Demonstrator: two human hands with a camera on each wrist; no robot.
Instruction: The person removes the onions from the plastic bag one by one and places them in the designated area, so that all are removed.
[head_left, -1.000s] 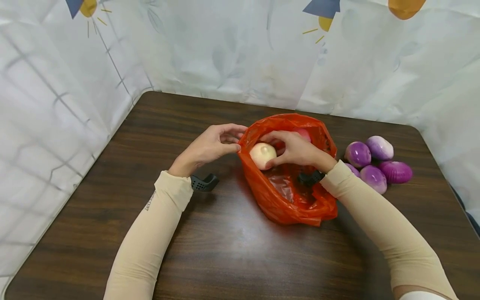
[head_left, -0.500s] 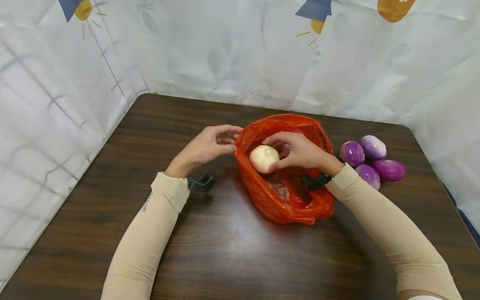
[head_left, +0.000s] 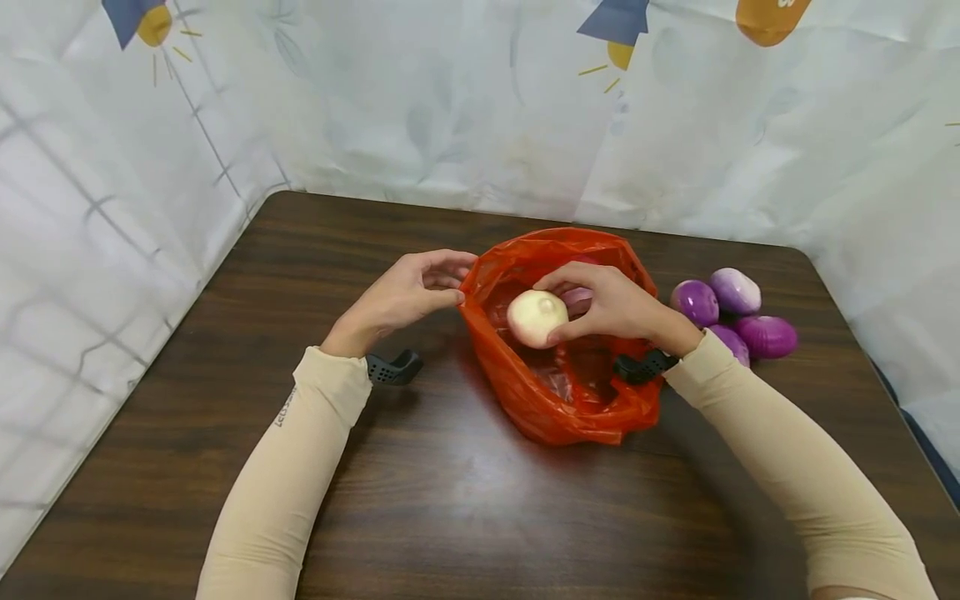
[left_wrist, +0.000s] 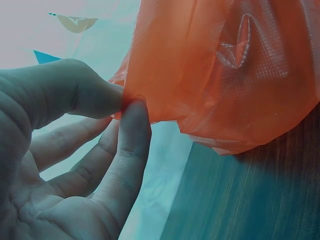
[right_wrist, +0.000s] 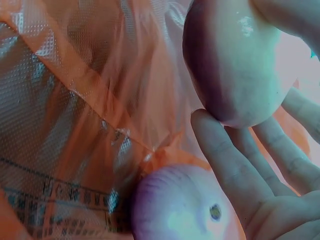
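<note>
A red plastic bag (head_left: 540, 408) stands on the table with its mouth spread open upward. My left hand (head_left: 397, 300) pinches the left side of its rim between thumb and index finger, as the left wrist view shows. Within the bag's mouth, my right hand (head_left: 618, 308) grips an onion (head_left: 537, 318) whose pale end faces up; in the right wrist view that onion (right_wrist: 240, 60) has a purple side. Below it in the bag lies another purple onion (right_wrist: 175, 205). Part of the bag's inside is hidden by the right hand.
Several purple onions (head_left: 767, 337) lie grouped on the dark wooden table (head_left: 450, 500), right of the bag and partly behind the right forearm. A pale patterned curtain (head_left: 375, 108) hangs along the table's back and left edges.
The gripped onion has shifted rightward within the bag's mouth, away from the left rim. My left hand keeps its pinch on the rim. The head view has drifted, sliding the scene left.
</note>
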